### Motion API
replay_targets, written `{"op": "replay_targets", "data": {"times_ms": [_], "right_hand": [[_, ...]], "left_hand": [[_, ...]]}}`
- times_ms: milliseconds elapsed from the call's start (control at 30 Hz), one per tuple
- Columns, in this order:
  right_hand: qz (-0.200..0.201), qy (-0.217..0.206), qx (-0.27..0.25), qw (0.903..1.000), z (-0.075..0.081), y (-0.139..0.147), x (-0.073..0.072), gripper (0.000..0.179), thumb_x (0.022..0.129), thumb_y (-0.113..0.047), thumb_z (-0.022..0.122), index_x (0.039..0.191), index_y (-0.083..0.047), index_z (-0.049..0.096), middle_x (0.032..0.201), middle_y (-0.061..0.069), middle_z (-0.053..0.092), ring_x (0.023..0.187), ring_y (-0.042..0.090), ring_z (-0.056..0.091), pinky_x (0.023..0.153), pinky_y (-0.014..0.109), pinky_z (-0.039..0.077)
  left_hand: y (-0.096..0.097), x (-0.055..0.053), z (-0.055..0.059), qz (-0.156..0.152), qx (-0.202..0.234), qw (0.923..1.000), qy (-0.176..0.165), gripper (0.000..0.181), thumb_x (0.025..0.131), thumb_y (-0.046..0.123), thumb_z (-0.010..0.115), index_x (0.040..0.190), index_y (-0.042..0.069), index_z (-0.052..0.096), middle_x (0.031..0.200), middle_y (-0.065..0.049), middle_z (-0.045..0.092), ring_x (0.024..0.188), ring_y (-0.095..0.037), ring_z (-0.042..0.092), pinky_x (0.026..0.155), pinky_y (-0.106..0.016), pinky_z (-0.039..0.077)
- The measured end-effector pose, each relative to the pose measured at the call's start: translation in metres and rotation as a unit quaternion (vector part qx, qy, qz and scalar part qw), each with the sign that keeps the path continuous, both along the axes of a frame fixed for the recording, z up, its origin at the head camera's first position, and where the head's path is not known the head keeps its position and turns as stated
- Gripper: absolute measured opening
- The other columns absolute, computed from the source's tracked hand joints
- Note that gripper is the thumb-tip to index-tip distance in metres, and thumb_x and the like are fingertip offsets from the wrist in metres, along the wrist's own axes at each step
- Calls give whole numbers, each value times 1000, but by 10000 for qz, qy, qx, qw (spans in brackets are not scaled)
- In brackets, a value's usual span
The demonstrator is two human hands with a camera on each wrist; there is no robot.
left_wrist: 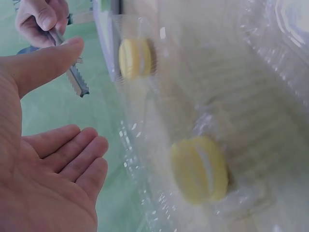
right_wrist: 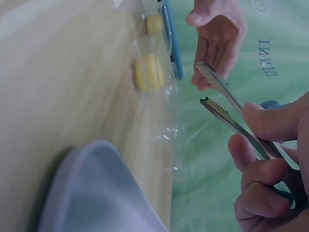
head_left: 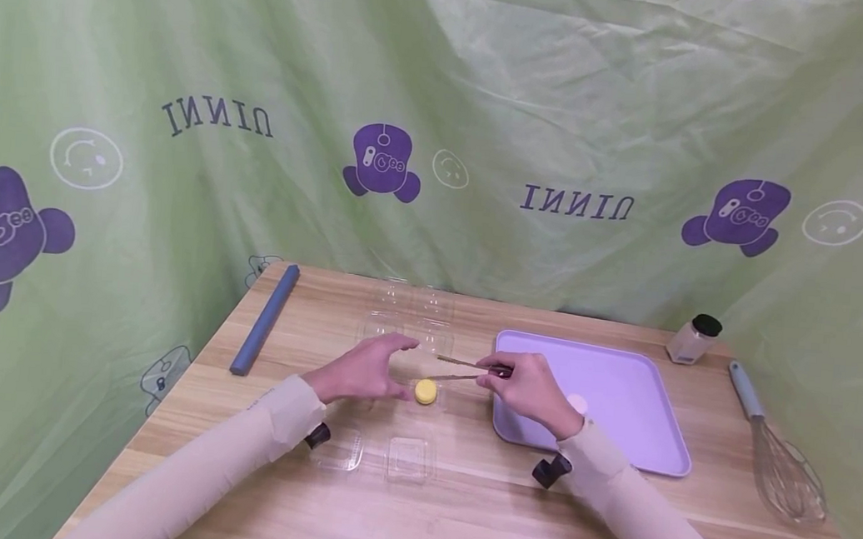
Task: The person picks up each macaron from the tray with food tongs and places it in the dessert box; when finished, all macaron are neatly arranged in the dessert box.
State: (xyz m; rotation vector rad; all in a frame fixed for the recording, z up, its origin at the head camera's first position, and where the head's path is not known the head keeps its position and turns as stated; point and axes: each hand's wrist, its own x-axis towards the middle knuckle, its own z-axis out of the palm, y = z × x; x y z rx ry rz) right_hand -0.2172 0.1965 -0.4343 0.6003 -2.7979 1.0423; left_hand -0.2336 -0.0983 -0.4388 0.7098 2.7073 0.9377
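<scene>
My right hand (head_left: pixel 532 389) grips small metal tongs (right_wrist: pixel 224 99) with serrated tips, which point left and stand apart with nothing between them. Over the clear plastic packaging, my left hand (head_left: pixel 364 369) is held with thumb and fingers spread, holding nothing. A yellow macaron (head_left: pixel 426 391) sits in a clear plastic compartment close to the left thumb. The left wrist view shows a second yellow macaron (left_wrist: pixel 199 169) in the packaging; in the head view the left hand hides it. To the right lies a lilac tray (head_left: pixel 619 374) with a pale round piece (head_left: pixel 577 403) partly behind the right wrist.
Clear plastic lids (head_left: pixel 411 458) lie nearer me, and more clear compartments (head_left: pixel 410 301) extend behind the left hand. A blue rod (head_left: pixel 266 320) lies at the left. At the right are a black-capped jar (head_left: pixel 693 338) and a whisk (head_left: pixel 779 461). A green curtain (head_left: pixel 488 98) hangs behind the table.
</scene>
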Motion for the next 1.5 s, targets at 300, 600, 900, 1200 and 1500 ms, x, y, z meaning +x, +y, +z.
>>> {"op": "replay_targets", "data": {"times_ms": [300, 600, 900, 1200, 1500], "right_hand": [[-482, 179, -396, 9979, 8, 20, -2, 19, 85, -18, 81, 103, -15, 81, 94, 2, 80, 76, 6, 68, 65, 17, 55], [-1130, 226, -399, 9925, 15, 51, -3, 24, 88, -23, 79, 109, -13, 79, 96, 6, 81, 82, 11, 72, 71, 17, 55], [-1620, 293, -65, 9863, 8, 82, 0, 28, 89, -31, 77, 112, -15, 79, 99, 5, 81, 92, 20, 75, 79, 27, 55], [-1807, 394, -23, 9827, 1, 111, 7, 29, 91, -34, 76, 111, -14, 78, 99, 7, 80, 85, 3, 67, 70, 13, 49], [-1947, 378, 53, 9801, -8, 130, 15, 30, 91, -34, 76, 111, -11, 78, 101, 11, 79, 78, -2, 57, 64, 16, 44]], "left_hand": [[-18, 8, 15, 70, 350, 9986, 389, 87, 74, 35, 90, 147, 10, 51, 151, -10, 54, 141, -33, 50, 121, -54, 40], [-50, 44, 22, 311, 700, 9957, 513, 83, 74, 33, 90, 146, 14, 52, 147, -4, 56, 122, -32, 61, 117, -57, 43], [-82, 82, 11, 471, 843, 9937, 569, 85, 70, 30, 92, 144, 14, 53, 140, -2, 61, 127, -30, 58, 108, -60, 49], [-96, 102, -13, 451, 774, 9942, 594, 93, 65, 29, 94, 146, 10, 51, 142, -7, 60, 125, -30, 60, 106, -56, 52], [-99, 107, -25, 406, 535, 9977, 113, 97, 65, 33, 94, 147, 9, 49, 144, -7, 59, 127, -32, 60, 107, -56, 51]]}}
